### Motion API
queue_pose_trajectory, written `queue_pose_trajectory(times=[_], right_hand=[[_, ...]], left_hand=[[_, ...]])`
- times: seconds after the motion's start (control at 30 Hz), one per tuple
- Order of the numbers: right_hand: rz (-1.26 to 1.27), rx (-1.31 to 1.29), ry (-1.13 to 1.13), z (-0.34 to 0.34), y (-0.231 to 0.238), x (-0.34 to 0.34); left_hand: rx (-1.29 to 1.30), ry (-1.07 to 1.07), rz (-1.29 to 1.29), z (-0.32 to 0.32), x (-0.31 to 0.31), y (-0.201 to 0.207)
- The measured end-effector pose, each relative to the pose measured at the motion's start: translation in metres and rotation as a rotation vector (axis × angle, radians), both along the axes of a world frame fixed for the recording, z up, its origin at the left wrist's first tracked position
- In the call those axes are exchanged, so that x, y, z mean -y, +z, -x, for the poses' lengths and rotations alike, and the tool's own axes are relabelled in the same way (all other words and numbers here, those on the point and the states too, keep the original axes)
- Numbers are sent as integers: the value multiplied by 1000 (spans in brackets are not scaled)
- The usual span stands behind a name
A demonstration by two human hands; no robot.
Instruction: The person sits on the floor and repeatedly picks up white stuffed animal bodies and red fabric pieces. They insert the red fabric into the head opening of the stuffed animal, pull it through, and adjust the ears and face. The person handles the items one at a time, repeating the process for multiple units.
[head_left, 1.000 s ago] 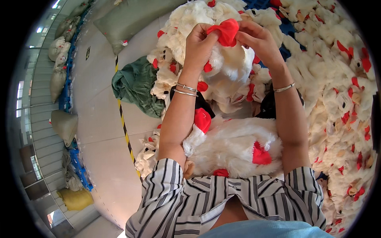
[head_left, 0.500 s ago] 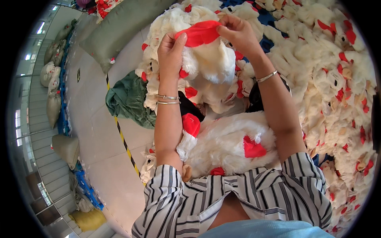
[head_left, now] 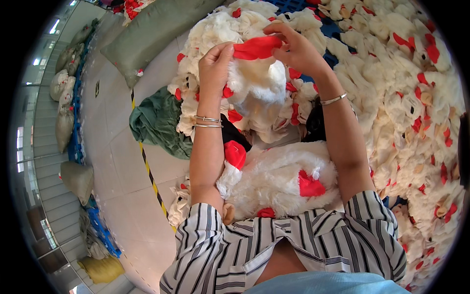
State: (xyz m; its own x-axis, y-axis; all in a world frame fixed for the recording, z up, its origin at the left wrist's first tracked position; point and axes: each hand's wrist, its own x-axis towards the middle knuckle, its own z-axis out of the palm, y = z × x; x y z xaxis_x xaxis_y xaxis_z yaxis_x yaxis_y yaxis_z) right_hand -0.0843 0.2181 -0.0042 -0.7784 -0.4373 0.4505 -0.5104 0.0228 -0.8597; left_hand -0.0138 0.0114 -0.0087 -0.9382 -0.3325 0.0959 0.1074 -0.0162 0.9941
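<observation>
Left hand (head_left: 215,63) and right hand (head_left: 296,49) raised over the heap of plush toys (head_left: 391,98), fingers pinched shut on opposite ends of a red cloth piece (head_left: 257,47), stretched taut above a white plush toy (head_left: 257,90). Second plush toy (head_left: 279,179) resting on lap, close at reach.

free: tiled floor (head_left: 117,161) left | blocked: plush toy pile (head_left: 406,98) ahead and right, green sack (head_left: 159,122) left, plush toys on lap (head_left: 279,179)

Both forearms reach forward, left hand (head_left: 214,66) and right hand (head_left: 296,49) raised together, fingers pinched.
</observation>
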Motion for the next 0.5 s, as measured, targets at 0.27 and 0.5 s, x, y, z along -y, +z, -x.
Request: queue_pose_trajectory(times=[0.27, 0.5], right_hand=[[-184, -112, -187, 12, -9, -7], [-206, -57, 115, -26, -8, 35]], left_hand=[[-5, -120, -183, 8, 9, -10], [-16, -253, -469, 1, 3, 7]])
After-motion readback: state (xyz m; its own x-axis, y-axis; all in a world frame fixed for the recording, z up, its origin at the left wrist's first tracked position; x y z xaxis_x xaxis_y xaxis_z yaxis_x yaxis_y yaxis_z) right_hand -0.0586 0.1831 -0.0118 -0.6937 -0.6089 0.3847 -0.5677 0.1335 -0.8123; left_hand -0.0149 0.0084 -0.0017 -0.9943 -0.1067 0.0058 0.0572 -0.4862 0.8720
